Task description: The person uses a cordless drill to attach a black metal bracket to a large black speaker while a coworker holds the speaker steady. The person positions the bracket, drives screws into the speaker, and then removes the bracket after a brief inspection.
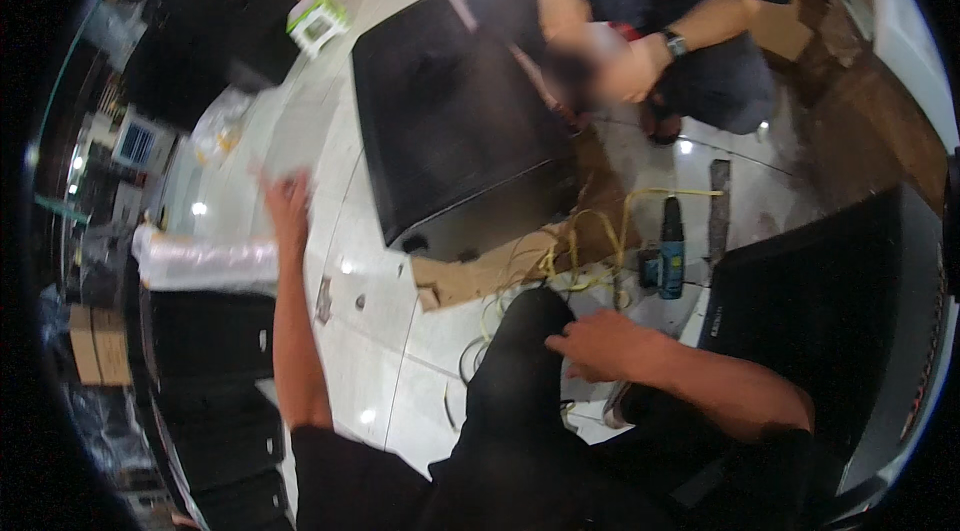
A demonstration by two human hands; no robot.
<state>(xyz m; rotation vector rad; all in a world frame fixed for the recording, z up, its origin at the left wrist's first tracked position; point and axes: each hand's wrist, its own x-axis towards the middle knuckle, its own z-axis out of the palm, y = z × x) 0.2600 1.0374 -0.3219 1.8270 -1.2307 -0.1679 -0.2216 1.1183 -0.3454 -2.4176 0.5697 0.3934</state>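
My left hand (288, 193) reaches out over the tiled floor, left of a big black box-shaped cabinet (450, 121). Motion blurs its fingers, but they look apart and nothing shows in them. Beside my bent knee (535, 331) is my right hand (605, 346), its fingers loosely bent and apart, with no object visible in it. The black cabinet rests on a flattened piece of cardboard (480, 276). Across from me, another person's hands (630, 71) meet near the cabinet's far right edge, around something dark and too blurred to name.
A blue power drill (671, 266) stands near looped yellow cable (575, 241) and a flat strip (719, 201). A large black cabinet (810, 331) stands at right. On the left are a bubble-wrapped roll (205, 261), black boxes (210, 341), another dark cabinet (215, 31) and a green-white box (318, 23).
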